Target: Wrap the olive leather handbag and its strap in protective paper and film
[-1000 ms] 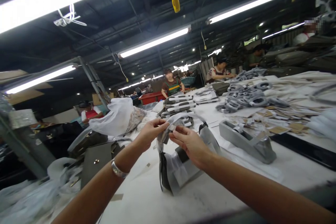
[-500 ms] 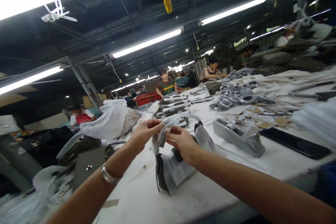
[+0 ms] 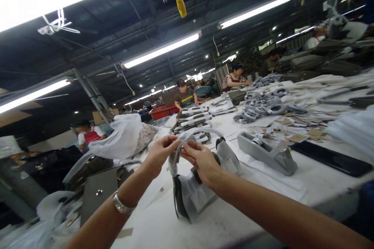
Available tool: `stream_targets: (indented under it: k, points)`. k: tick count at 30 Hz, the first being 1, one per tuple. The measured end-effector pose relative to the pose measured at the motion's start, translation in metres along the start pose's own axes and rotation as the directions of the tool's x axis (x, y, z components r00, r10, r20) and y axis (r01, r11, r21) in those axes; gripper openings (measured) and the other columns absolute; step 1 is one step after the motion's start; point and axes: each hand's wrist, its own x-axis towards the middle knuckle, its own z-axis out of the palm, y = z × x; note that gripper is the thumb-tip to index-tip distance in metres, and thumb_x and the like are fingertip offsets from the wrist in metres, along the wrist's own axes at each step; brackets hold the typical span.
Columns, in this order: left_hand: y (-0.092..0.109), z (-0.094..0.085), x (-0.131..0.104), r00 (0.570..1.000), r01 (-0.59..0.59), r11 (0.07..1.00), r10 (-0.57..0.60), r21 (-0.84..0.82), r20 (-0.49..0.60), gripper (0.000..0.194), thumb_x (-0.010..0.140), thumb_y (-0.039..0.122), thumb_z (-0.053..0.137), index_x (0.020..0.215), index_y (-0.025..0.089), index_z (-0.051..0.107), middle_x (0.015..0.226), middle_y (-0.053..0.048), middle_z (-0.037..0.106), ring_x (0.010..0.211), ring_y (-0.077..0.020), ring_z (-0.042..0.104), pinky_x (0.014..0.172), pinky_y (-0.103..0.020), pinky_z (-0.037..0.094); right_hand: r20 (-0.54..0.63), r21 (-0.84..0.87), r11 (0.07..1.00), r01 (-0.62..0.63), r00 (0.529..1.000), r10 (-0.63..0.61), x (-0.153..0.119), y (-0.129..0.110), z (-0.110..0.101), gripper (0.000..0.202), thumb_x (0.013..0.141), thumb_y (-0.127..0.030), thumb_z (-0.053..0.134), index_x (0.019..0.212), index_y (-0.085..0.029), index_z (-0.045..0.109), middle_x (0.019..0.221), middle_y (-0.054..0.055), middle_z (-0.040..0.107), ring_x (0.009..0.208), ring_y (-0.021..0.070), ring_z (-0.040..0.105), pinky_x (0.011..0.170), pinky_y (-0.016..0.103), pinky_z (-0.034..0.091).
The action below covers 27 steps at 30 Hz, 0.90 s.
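Note:
My left hand (image 3: pixel 160 153), with a silver bracelet at the wrist, pinches a curved strap wrapped in clear plastic (image 3: pixel 174 159). Close beside it, my right hand (image 3: pixel 203 161) closes its fingers on the same wrapped strap. The strap arches up from a dark olive bag (image 3: pixel 181 198) that is partly covered in white wrapping and sits on the white table (image 3: pixel 163 221). The right hand hides part of the bag's top.
A grey tape dispenser (image 3: pixel 267 153) and a black phone (image 3: pixel 331 157) lie to the right. Behind are stacked wrapped pieces (image 3: pixel 194 116) and grey coiled straps (image 3: pixel 263 103). Bags and plastic (image 3: pixel 117 136) fill the left. Several people work farther back.
The plastic around the strap looks smoother and lies closer to it. Both hands stay almost in place. The person across the table has lowered their head.

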Motion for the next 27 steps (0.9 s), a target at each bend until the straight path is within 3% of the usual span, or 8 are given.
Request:
stream_targets:
  k: [7,11,13,15,19,21,23,27]
  points:
    - [-0.003,0.006,-0.007,0.994,-0.013,0.994,0.001,0.112,0.107,0.048,0.083,0.064,0.063,0.091,0.018,0.072,0.08,-0.002,0.071,0.079,-0.0196,0.062,0.075,-0.028,0.046,-0.001,0.131,0.991,0.036,0.999,-0.037,-0.009,0.006,0.005,0.042,0.052,-0.027,0.092,0.082,-0.016,0.066,0.085,0.0,0.068,0.087,0.0141,0.066,0.094,0.028,0.053]
    - [-0.004,0.009,-0.013,0.998,-0.065,0.969,0.057,0.238,0.037,0.053,0.084,0.068,0.056,0.099,0.019,0.07,0.094,-0.004,0.073,0.094,-0.025,0.062,0.088,-0.033,0.046,0.055,-0.195,0.975,0.106,0.994,-0.098,-0.004,0.001,-0.008,0.031,0.064,-0.032,0.084,0.087,-0.017,0.069,0.084,0.0,0.068,0.079,0.016,0.065,0.076,0.031,0.056]
    - [-0.006,0.011,-0.016,0.997,-0.079,0.964,0.079,0.253,0.01,0.052,0.085,0.067,0.056,0.104,0.021,0.069,0.102,-0.004,0.072,0.101,-0.0261,0.061,0.094,-0.035,0.045,0.148,-0.489,0.837,0.244,0.969,-0.195,-0.003,-0.011,-0.019,0.019,0.073,-0.03,0.075,0.089,-0.02,0.073,0.088,0.002,0.07,0.081,0.018,0.065,0.074,0.032,0.054]
    - [-0.009,0.013,-0.017,0.996,-0.086,0.963,0.084,0.254,0.016,0.049,0.086,0.065,0.057,0.107,0.023,0.068,0.108,-0.003,0.072,0.106,-0.0261,0.06,0.097,-0.035,0.045,0.311,-0.677,0.598,0.428,0.904,-0.295,-0.005,-0.027,-0.033,0.014,0.081,-0.027,0.07,0.092,-0.024,0.077,0.093,0.002,0.072,0.09,0.019,0.065,0.081,0.032,0.052]
    - [-0.019,0.017,-0.013,0.996,-0.086,0.957,0.078,0.278,0.038,0.048,0.084,0.067,0.057,0.099,0.023,0.07,0.102,-0.003,0.072,0.103,-0.027,0.061,0.087,-0.033,0.05,0.479,-0.76,0.31,0.572,0.814,-0.328,-0.015,-0.07,-0.072,0.022,0.09,-0.031,0.062,0.106,-0.029,0.076,0.104,0.002,0.073,0.093,0.0174,0.066,0.076,0.026,0.051]
    - [-0.023,0.017,-0.007,0.997,-0.079,0.966,0.079,0.246,0.008,0.052,0.081,0.072,0.057,0.091,0.023,0.07,0.094,-0.003,0.073,0.096,-0.0261,0.062,0.086,-0.034,0.05,0.415,-0.846,0.185,0.5,0.835,-0.363,-0.016,-0.098,-0.103,0.026,0.092,-0.034,0.059,0.111,-0.027,0.074,0.107,0.002,0.073,0.091,0.0172,0.067,0.073,0.025,0.051]
    - [-0.024,0.018,-0.001,0.999,-0.027,0.984,0.034,0.176,-0.037,0.055,0.078,0.076,0.056,0.086,0.023,0.068,0.087,-0.001,0.072,0.088,-0.0239,0.062,0.085,-0.034,0.049,0.274,-0.955,-0.012,0.297,0.864,-0.422,-0.013,-0.132,-0.144,0.031,0.095,-0.039,0.053,0.115,-0.025,0.072,0.11,0.002,0.074,0.088,0.0167,0.068,0.076,0.026,0.052]
    - [-0.021,0.021,0.007,0.989,0.078,0.995,-0.069,0.061,-0.132,0.052,0.08,0.075,0.054,0.078,0.024,0.065,0.074,0.0,0.07,0.076,-0.0215,0.063,0.076,-0.033,0.051,0.097,-0.979,-0.204,0.005,0.892,-0.442,0.001,-0.193,-0.238,0.031,0.095,-0.027,0.05,0.114,-0.016,0.072,0.116,0.012,0.072,0.1,0.0237,0.067,0.091,0.037,0.049]
